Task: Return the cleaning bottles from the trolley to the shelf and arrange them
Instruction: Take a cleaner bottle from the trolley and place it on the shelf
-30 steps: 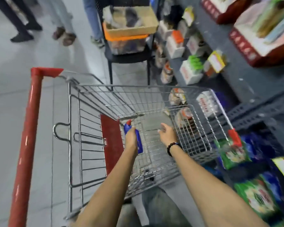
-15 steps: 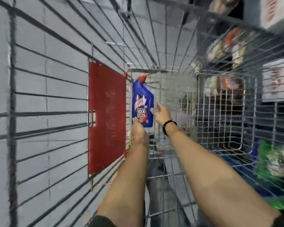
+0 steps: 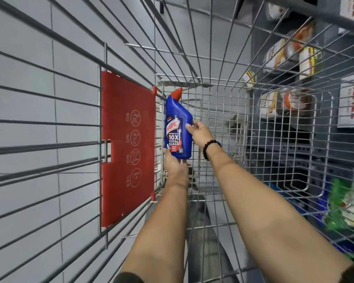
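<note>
I am deep inside the silver wire-mesh trolley [image 3: 223, 111], at the step of lifting out a cleaning bottle. The blue plastic toilet-cleaner bottle with a red angled cap [image 3: 178, 127] stands upright near the trolley's far end, just beside the red plastic child-seat flap [image 3: 127, 148]. My left hand [image 3: 175, 166] is cupped under its base, fingers closed around the bottom edge, and my right hand [image 3: 199, 131] pinches its right shoulder between thumb and fingertips, so both grips are pressed onto the bottle.

Next, I judge, I must raise it clear of the wire walls without catching the cap, then turn right toward the dark grey metal shelf [image 3: 294, 152] seen through the mesh, and find its row.

Much is hard to make out: whether the bottle rests on the basket floor or already hangs in my hands; whether other bottles remain, since my forearms cover the near floor; and the white and orange packs [image 3: 282, 52] on the shelf are blurred. A green packet [image 3: 347, 203] is cut off at the right edge.
</note>
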Motion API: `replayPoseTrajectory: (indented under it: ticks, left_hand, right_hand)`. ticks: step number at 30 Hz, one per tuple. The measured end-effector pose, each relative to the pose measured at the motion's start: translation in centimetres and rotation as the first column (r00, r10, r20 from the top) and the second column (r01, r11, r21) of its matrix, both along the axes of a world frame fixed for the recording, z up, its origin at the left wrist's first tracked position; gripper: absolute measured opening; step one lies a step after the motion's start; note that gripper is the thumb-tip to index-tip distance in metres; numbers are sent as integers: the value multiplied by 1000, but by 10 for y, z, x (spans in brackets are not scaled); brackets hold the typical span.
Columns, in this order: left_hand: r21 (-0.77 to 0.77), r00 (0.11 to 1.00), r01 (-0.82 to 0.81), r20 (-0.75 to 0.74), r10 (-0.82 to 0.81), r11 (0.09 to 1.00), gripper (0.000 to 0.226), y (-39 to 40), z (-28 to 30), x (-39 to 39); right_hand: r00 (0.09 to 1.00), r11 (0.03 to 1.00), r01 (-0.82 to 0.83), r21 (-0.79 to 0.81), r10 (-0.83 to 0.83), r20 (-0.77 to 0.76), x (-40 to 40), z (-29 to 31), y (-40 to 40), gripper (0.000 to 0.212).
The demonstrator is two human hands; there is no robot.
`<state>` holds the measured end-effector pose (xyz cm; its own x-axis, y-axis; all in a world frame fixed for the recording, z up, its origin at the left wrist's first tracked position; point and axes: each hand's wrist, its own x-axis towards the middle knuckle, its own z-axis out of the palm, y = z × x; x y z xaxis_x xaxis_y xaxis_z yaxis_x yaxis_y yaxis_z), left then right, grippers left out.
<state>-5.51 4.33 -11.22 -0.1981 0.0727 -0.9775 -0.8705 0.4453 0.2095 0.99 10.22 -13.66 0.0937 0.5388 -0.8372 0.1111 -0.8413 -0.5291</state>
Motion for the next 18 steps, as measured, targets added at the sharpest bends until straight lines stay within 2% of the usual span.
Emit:
replayPoseTrajectory:
  ticks: [4,8,12,15,18]
  left_hand:
    - [-30,999,48,25,-47,998,45,1,-1,-3]
    - [-27,1000,-1,21,1,1000,43,4,-2,-2]
    - [44,1000,-19,-13,20,999,44,5,3,-2]
    - [111,990,138,27,-142,984,39,1,17,-13]
    - [195,908,404,35,-418,894,23,-1,43,-29]
  right_hand:
    - [1000,1000,11,10,-11,-20,0,-2,-1,37]
    - [999,999,-52,14,51,11,4,-1,0,39]
    - [999,999,-26,33,25,29,9,8,2,27]
    - [998,997,53,61,-52,-18,20,28,-7,19]
    - [989,986,127,112,-117,-85,33,63,-18,8]
